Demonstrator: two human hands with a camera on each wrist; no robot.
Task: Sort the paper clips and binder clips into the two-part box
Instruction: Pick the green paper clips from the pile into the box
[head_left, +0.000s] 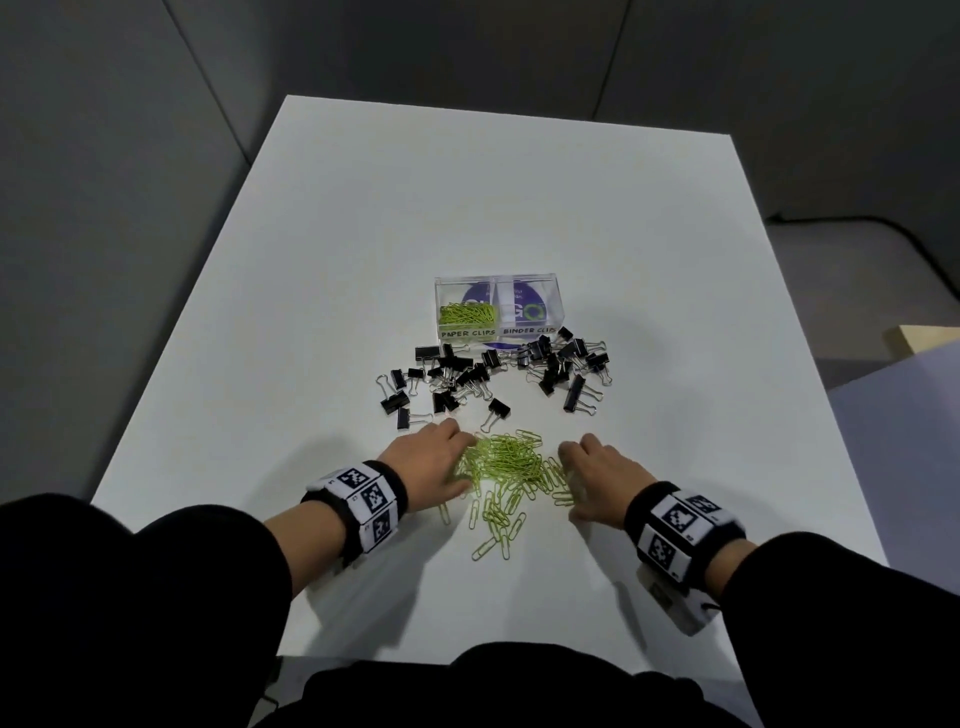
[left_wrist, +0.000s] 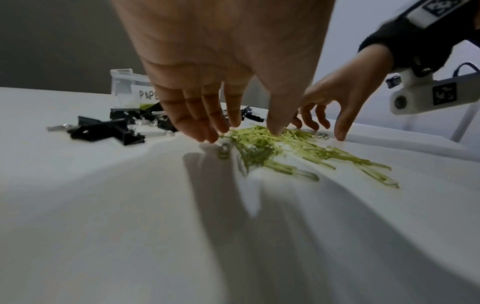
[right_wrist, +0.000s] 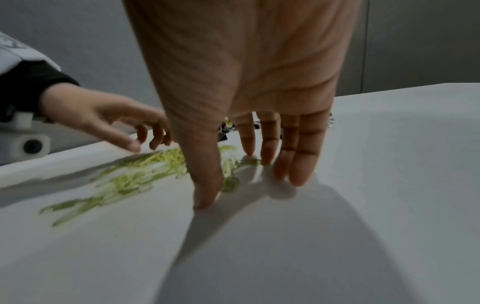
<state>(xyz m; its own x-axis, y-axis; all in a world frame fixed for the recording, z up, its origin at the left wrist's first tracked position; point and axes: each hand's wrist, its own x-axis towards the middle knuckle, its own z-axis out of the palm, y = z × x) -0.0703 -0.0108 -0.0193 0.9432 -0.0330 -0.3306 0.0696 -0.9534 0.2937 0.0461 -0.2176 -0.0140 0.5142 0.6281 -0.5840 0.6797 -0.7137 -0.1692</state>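
A loose heap of green paper clips (head_left: 511, 467) lies on the white table (head_left: 322, 260) between my hands. My left hand (head_left: 434, 460) rests at the heap's left edge, fingers straight and tips touching the clips (left_wrist: 259, 148). My right hand (head_left: 592, 475) sits at the heap's right edge, fingers spread and tips on the table beside the clips (right_wrist: 145, 170). Neither hand holds anything. Black binder clips (head_left: 493, 374) are scattered behind the heap. The clear two-part box (head_left: 447, 291) stands beyond them; its left part, labelled PAPER CLIPS, holds some green clips, and its right part, labelled BINDER CLIPS, looks empty.
Several stray paper clips (head_left: 493, 530) trail toward the table's near edge. A dark cable (head_left: 841, 221) runs on the floor to the right, and a pale wooden corner (head_left: 930, 340) shows at the far right.
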